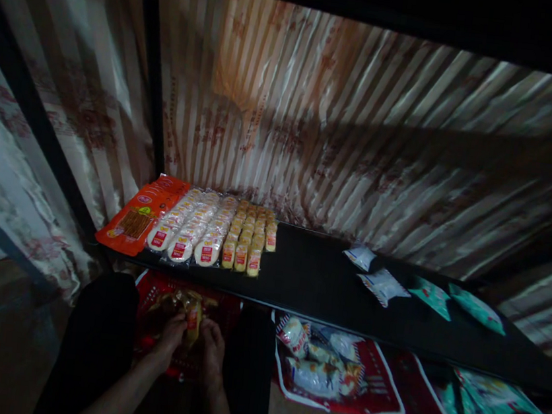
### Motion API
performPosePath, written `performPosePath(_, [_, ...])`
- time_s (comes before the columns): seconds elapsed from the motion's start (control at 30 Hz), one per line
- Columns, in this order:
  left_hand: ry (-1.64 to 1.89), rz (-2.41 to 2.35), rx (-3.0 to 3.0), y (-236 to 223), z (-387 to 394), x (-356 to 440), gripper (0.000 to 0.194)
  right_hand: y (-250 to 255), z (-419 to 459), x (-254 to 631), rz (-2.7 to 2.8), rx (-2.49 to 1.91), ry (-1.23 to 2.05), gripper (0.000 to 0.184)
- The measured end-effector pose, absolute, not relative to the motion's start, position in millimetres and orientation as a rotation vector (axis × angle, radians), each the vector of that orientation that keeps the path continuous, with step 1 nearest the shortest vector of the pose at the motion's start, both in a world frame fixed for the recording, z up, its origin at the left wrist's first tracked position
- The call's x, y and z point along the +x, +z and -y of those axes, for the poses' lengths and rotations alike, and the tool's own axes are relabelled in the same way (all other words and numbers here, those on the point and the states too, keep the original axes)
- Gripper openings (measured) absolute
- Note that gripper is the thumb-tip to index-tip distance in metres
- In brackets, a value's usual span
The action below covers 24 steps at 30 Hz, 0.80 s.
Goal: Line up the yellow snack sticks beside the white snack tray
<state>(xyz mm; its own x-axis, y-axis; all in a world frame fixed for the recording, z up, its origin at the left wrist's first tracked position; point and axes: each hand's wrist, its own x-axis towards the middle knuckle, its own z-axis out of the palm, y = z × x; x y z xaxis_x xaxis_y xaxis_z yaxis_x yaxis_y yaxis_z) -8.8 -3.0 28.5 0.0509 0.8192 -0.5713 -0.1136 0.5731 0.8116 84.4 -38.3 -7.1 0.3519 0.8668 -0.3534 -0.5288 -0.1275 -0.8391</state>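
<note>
My left hand (pixel 169 338) and my right hand (pixel 211 349) are low in the picture, between my knees, fingers closed together on a small yellow snack packet with a red label (pixel 192 320). Under them lies a red bag (pixel 166 294) holding more packets. Above, on the black shelf (pixel 317 285), rows of the same yellow packets (pixel 250 237) lie beside rows of white packets with red labels (pixel 194 227) and an orange packet (pixel 140 215) at the far left.
Two white sachets (pixel 378 275) and two green packets (pixel 459 302) lie on the shelf's right part. Below the shelf, a red-and-white bag (pixel 337 373) holds white snack packs, and green bags (pixel 496 411) sit at the right. Striped fabric covers the back and left.
</note>
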Motion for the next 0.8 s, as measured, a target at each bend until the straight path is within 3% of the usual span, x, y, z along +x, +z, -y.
performPosePath(0.43, [0.852,-1.390,0.792,44,-3,3,0.009,16,40,92,0.587,-1.419,0.984,0.043])
performPosePath(0.8, [0.897,-1.333,0.829,59,-5,22,0.026,22,46,106,0.576,-1.442,0.878,0.044])
